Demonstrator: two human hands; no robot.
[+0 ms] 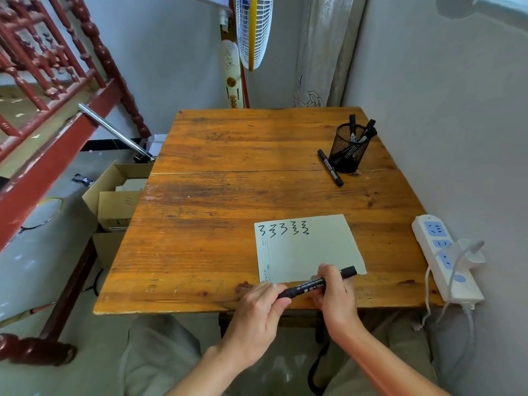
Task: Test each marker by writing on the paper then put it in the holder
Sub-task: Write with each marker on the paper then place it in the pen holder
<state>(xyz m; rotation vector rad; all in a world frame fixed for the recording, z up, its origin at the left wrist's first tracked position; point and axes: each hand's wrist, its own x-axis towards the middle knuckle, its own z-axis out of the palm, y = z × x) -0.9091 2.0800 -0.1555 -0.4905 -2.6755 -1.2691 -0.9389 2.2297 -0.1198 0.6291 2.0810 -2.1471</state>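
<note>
Both hands hold one black marker (310, 287) level over the table's near edge. My left hand (261, 308) grips its left end and my right hand (335, 292) wraps its middle; the right end pokes out past my fingers. Just beyond lies a pale sheet of paper (310, 252) with several black squiggles along its top. At the far right stands a black mesh holder (347, 151) with several black markers in it. Another black marker (330, 167) lies on the wood, leaning against the holder's left side.
A white power strip (441, 252) with a plugged-in charger and cable lies along the right edge of the wooden table (228, 195). Cardboard boxes (118, 195) sit on the floor to the left. A wall stands close on the right.
</note>
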